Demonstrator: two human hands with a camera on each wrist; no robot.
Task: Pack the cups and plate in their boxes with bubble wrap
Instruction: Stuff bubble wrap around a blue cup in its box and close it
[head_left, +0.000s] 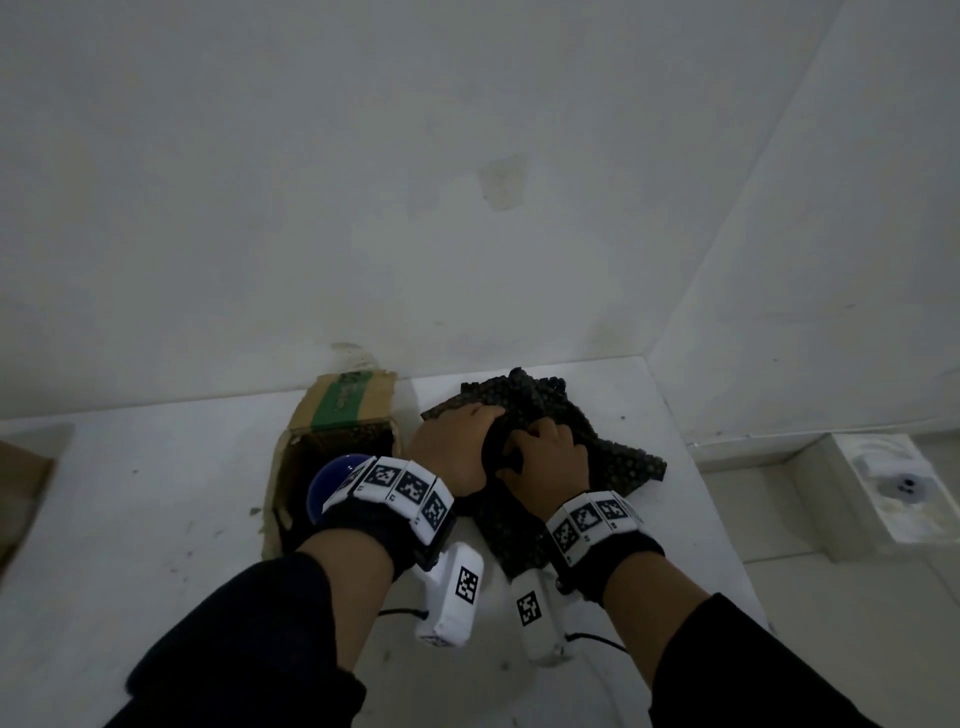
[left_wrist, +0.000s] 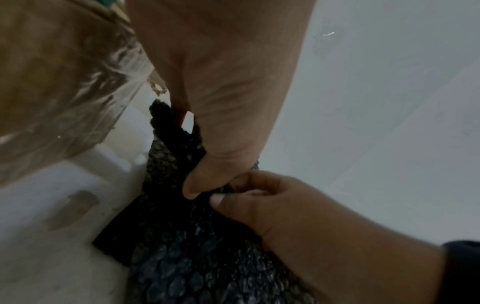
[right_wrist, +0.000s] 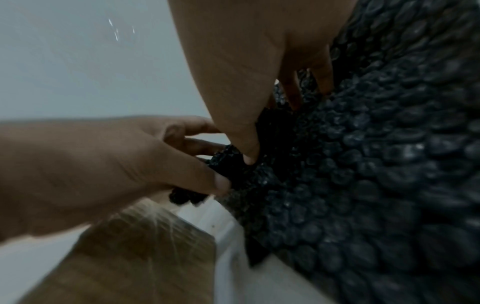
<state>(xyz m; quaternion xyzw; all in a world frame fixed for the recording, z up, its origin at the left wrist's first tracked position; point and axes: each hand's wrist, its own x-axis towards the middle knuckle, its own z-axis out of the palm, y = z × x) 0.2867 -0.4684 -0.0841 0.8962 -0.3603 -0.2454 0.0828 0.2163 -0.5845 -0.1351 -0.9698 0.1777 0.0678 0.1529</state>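
Observation:
A sheet of black bubble wrap (head_left: 613, 457) lies bunched on the white table (head_left: 156, 519). My left hand (head_left: 460, 439) and right hand (head_left: 548, 449) sit side by side on it, and each grips a fold. In the left wrist view, my left thumb (left_wrist: 197, 185) pinches the bubble wrap (left_wrist: 194, 267) next to my right hand (left_wrist: 285, 209). The right wrist view shows my right thumb (right_wrist: 249, 152) pressed into the bubble wrap (right_wrist: 376, 164), with my left hand (right_wrist: 109, 164) pinching its edge. Whatever is under the wrap is hidden. I see no cup or plate.
An open cardboard box (head_left: 332, 415) with green tape stands just left of my hands, against the wall. Another piece of cardboard (head_left: 21, 493) shows at the far left edge. The table ends close to the right of the wrap, and a white fixture (head_left: 893, 488) sits below it.

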